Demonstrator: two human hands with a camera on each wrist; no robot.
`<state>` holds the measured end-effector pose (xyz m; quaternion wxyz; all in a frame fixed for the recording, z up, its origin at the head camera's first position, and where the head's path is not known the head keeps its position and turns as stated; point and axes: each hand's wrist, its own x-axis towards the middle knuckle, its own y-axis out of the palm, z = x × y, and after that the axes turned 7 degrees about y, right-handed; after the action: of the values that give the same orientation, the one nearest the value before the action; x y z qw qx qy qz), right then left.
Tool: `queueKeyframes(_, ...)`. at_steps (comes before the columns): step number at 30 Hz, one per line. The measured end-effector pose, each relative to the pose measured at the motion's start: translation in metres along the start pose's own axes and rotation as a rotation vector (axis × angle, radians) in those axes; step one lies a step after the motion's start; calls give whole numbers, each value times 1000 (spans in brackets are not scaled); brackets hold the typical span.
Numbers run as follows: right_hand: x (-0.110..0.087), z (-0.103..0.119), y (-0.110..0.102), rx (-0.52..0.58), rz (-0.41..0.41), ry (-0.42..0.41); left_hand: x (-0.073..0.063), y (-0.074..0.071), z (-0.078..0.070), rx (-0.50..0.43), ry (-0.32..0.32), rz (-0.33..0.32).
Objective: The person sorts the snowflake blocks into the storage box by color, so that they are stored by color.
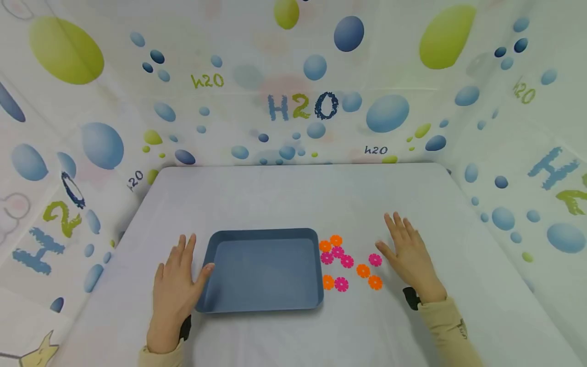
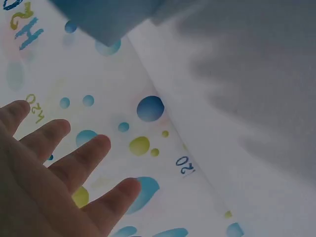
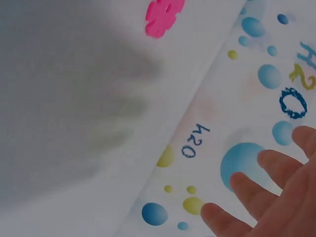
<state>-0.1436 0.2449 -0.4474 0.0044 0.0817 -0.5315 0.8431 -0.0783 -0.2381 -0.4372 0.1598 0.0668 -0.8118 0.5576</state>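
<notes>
A blue-grey rectangular tray (image 1: 270, 270) lies on the white table. My left hand (image 1: 176, 285) is spread out at its left side, fingers straight, the thumb tip appearing over the left rim; whether it touches cannot be told. Right of the tray lie several small flower-shaped discs, some orange, like this disc (image 1: 375, 282), and some pink. The pink disc (image 1: 375, 260) is nearest my right hand (image 1: 410, 257), which is held out with straight fingers and holds nothing. In the left wrist view a tray corner (image 2: 108, 27) shows; a pink disc (image 3: 160, 19) shows in the right wrist view.
A white cloth covers the table (image 1: 293, 199). Behind it and along both sides hangs a white curtain (image 1: 257, 127) printed with blue and green drops and H2O lettering. Two of the orange discs and some pink ones lie close by the tray's right edge.
</notes>
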Motion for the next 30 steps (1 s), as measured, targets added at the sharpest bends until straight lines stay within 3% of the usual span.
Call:
queueKeyframes(6,-3,12,10,100,99,94,-17,3,-12,-240,-48,14)
queueKeyframes(9,-5,16,13,124,172,155,-22,5,-17,-298,-109,77)
queueKeyframes(14,-6,20,23,90,224,160,-27,9,-22,-352,-192,190)
queueKeyframes(19,-9,21,32,53,174,170,-30,14,-23,-390,-241,232)
queueKeyframes(30,-11,20,38,19,28,181,-32,25,-25,-414,-239,202)
